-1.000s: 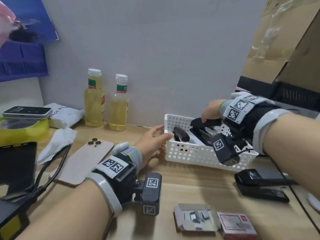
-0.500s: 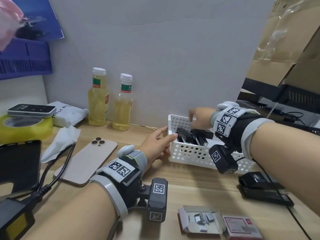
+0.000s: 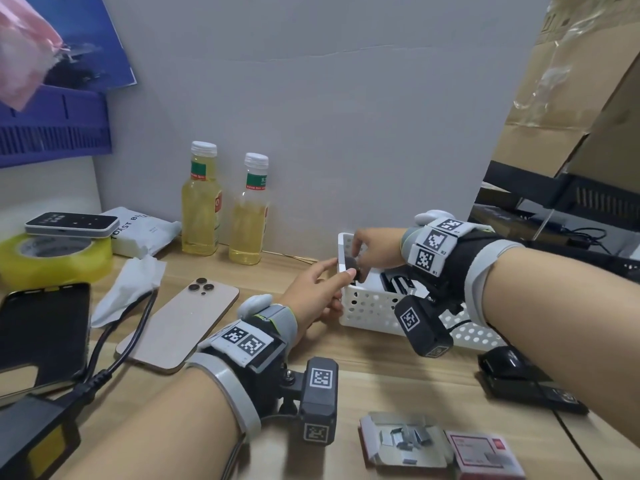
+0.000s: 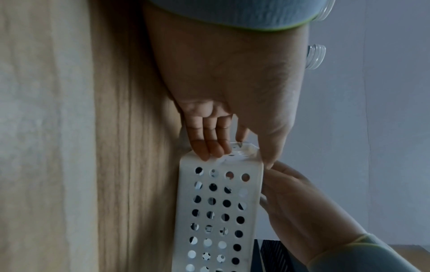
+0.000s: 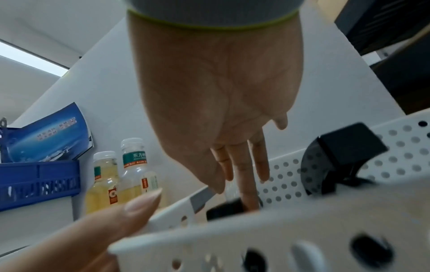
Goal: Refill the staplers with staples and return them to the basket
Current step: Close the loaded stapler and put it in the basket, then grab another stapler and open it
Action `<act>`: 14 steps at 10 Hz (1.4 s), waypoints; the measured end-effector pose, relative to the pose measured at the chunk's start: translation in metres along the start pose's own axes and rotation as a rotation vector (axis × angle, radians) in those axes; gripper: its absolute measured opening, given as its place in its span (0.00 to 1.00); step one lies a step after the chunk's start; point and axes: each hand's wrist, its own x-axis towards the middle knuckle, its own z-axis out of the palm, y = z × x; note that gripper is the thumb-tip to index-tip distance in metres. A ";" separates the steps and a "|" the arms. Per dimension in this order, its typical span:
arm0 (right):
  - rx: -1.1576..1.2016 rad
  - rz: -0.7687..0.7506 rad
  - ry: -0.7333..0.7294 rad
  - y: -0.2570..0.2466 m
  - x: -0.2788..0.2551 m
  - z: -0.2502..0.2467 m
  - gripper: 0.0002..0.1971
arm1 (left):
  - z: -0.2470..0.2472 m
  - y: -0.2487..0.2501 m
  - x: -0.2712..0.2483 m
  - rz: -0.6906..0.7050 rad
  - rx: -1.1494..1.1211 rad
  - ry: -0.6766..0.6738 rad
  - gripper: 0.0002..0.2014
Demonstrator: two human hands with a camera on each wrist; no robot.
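Observation:
A white perforated basket (image 3: 372, 306) stands on the wooden desk. My left hand (image 3: 320, 289) holds its left end, fingers (image 4: 209, 147) on the outer wall (image 4: 221, 202) and thumb over the rim. My right hand (image 3: 372, 249) reaches down into that end. Its straight fingers (image 5: 250, 193) touch the top of a black stapler (image 5: 224, 208), also seen in the head view (image 3: 356, 270). A second black stapler (image 5: 337, 158) lies further right in the basket. A third stapler (image 3: 519, 382) rests on the desk at the right. An open box of staples (image 3: 405, 441) lies near the front edge.
A red staple box (image 3: 485, 455) sits beside the open one. Two bottles (image 3: 221, 209) stand against the wall left of the basket. A phone (image 3: 180, 323), a tissue, cables and a yellow tape roll (image 3: 52, 258) lie at the left. Cardboard and a black rack stand at the right.
My right hand set the stapler it carried into the basket, let go, and moved to the basket's left end. My left hand stayed on the basket.

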 end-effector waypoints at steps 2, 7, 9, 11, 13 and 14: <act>-0.308 0.243 0.026 0.024 -0.008 -0.010 0.19 | -0.001 -0.002 0.001 0.005 0.005 -0.007 0.28; 0.044 0.223 0.003 0.026 -0.004 0.009 0.11 | -0.001 -0.001 -0.004 0.028 0.006 0.025 0.26; 0.237 0.178 0.086 0.044 -0.016 0.017 0.18 | 0.002 0.007 -0.022 0.032 -0.044 0.040 0.28; 0.158 0.044 0.224 0.097 -0.092 -0.004 0.10 | 0.008 0.012 -0.042 0.045 -0.073 0.111 0.26; -0.092 0.118 -0.115 0.149 -0.163 0.024 0.15 | 0.018 0.014 -0.064 0.018 -0.054 0.174 0.24; -0.087 0.111 -0.009 0.150 -0.162 0.039 0.16 | 0.021 0.014 -0.071 0.015 -0.043 0.149 0.19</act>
